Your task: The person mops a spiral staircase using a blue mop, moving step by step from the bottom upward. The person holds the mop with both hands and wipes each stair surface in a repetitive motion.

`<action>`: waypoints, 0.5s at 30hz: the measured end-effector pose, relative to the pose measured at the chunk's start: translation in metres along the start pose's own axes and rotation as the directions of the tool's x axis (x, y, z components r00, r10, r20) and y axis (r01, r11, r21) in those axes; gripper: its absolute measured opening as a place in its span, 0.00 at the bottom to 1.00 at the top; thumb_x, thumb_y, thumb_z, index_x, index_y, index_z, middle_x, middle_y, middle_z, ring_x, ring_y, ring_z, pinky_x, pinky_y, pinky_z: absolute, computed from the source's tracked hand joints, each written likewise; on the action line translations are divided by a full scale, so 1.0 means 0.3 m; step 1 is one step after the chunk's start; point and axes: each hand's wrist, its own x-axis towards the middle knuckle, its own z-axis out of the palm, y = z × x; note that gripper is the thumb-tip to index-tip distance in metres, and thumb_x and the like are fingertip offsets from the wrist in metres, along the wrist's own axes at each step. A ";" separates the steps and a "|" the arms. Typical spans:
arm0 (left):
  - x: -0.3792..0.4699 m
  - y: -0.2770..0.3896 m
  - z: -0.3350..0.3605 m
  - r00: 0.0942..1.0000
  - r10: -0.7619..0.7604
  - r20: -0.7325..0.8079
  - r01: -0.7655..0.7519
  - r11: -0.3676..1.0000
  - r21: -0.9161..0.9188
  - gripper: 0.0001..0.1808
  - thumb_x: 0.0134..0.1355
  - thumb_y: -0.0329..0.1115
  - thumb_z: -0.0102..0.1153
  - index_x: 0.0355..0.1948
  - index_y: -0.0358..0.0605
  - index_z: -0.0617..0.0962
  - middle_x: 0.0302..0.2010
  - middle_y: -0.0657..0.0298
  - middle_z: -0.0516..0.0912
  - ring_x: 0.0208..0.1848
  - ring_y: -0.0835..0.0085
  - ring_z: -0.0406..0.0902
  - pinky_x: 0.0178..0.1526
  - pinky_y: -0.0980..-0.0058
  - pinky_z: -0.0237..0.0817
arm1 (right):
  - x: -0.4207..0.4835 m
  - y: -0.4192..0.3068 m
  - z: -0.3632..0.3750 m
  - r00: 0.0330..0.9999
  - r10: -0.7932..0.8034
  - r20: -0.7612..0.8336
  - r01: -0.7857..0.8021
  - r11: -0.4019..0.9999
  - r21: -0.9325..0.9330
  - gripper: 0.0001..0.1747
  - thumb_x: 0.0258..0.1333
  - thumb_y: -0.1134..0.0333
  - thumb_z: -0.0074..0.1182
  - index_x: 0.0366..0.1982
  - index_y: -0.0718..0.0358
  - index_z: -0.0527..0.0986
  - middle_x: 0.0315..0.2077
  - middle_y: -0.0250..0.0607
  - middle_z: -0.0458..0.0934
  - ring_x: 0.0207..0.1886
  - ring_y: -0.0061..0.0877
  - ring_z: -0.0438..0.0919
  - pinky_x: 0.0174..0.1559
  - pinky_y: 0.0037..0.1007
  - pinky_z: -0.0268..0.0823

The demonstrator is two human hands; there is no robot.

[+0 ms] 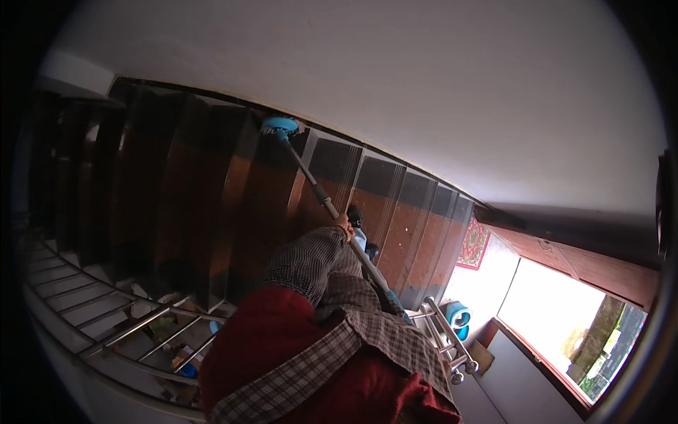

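My left hand is closed around the grey pole of a mop, partway along it, with a bangle at the wrist. The mop's round light-blue head with its fringe rests on a dark stair tread beside the wall. The pole runs down past my legs to a light-blue lower part beside my checked clothing. My right hand is out of view. My feet in dark footwear stand on the brown and black stairs.
A white wall borders the stairs. Metal railings run along the other side, with a metal post nearby. Beyond the stairs are a patterned red mat, a blue bucket and a bright open doorway.
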 end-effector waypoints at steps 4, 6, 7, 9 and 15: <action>-0.017 -0.137 0.003 0.997 -0.036 0.062 0.034 0.999 0.031 0.11 0.54 0.35 0.49 0.20 0.45 0.64 0.13 0.64 0.60 0.11 0.73 0.57 0.17 0.69 0.56 | -0.119 0.184 0.208 0.998 0.066 0.008 -0.066 0.997 -0.033 0.11 0.46 0.57 0.53 0.33 0.49 0.68 0.21 0.41 0.77 0.24 0.44 0.78 0.24 0.46 0.66; -0.066 -0.174 0.025 0.989 -0.086 0.119 0.086 0.996 0.003 0.12 0.55 0.34 0.49 0.18 0.46 0.63 0.12 0.65 0.60 0.11 0.74 0.56 0.17 0.69 0.55 | -0.140 0.086 -0.050 0.996 0.090 0.015 -0.088 0.992 -0.088 0.12 0.44 0.59 0.54 0.33 0.49 0.68 0.21 0.41 0.77 0.24 0.44 0.77 0.25 0.47 0.67; -0.072 -0.176 0.047 0.982 -0.117 0.146 0.113 0.993 0.036 0.13 0.55 0.34 0.49 0.17 0.47 0.63 0.12 0.66 0.60 0.11 0.74 0.56 0.17 0.69 0.54 | -0.149 0.074 -0.070 0.996 0.085 -0.003 -0.085 0.995 -0.056 0.12 0.42 0.60 0.54 0.32 0.50 0.68 0.21 0.42 0.77 0.24 0.45 0.77 0.25 0.47 0.67; -0.087 -0.178 0.031 0.969 -0.074 0.236 0.084 0.996 -0.035 0.15 0.56 0.34 0.49 0.15 0.49 0.62 0.11 0.67 0.58 0.12 0.75 0.54 0.19 0.69 0.54 | -0.095 0.121 -0.162 1.000 0.016 -0.027 -0.017 0.999 -0.039 0.12 0.40 0.64 0.54 0.31 0.51 0.69 0.20 0.42 0.77 0.24 0.46 0.77 0.26 0.48 0.67; 0.046 0.060 -0.044 0.966 0.092 0.240 -0.051 0.984 -0.169 0.11 0.56 0.35 0.50 0.20 0.50 0.64 0.12 0.67 0.59 0.13 0.75 0.56 0.18 0.68 0.56 | 0.079 -0.111 -0.212 0.996 -0.051 0.075 0.049 0.998 0.029 0.10 0.43 0.63 0.53 0.31 0.54 0.68 0.21 0.48 0.77 0.27 0.48 0.77 0.27 0.47 0.68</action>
